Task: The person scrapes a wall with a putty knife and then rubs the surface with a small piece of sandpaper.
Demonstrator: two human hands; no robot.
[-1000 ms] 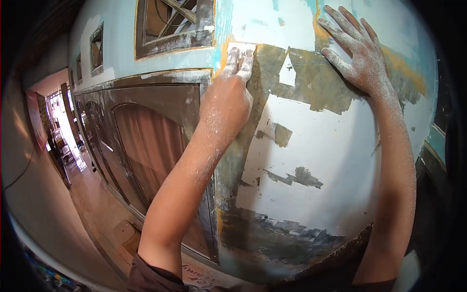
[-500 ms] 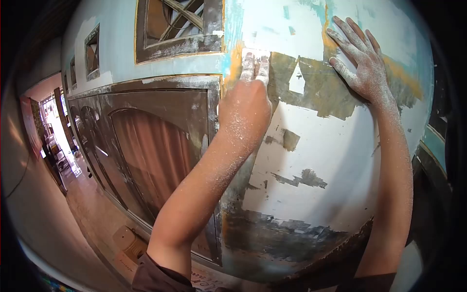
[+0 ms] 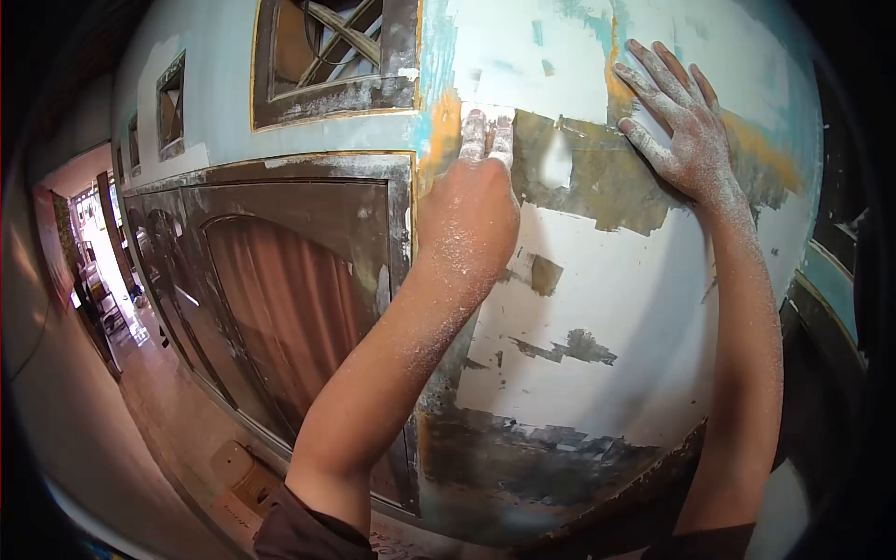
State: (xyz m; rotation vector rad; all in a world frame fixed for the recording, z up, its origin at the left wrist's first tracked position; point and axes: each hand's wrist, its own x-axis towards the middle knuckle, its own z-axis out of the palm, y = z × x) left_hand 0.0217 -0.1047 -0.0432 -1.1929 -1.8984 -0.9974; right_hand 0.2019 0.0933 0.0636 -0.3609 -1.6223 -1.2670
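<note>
My left hand (image 3: 476,210), dusted with white powder, presses two straight fingers against the wall (image 3: 597,308). Its other fingers are curled under, and the thumb is hidden. A pale patch (image 3: 485,109) shows around those fingertips; I cannot make out whether it is a held piece or part of the wall. Higher and to the right, my right hand (image 3: 686,131) lies flat on the same wall with its fingers spread, also powdery. Between the hands runs a grey-brown band (image 3: 597,168) with a small white drop-shaped spot (image 3: 557,161).
Left of the wall corner is a dark wooden frame (image 3: 303,191) with a reddish curtain (image 3: 289,299) behind its arched panel. Above it sits a small window with crossed slats (image 3: 341,42). A brown plastic object (image 3: 245,467) stands on the floor (image 3: 177,411) at lower left.
The view has shifted slightly, moving the wall left and a little down in the picture. My left fingers have shifted slightly across the wall; my right hand stays flat on it.
</note>
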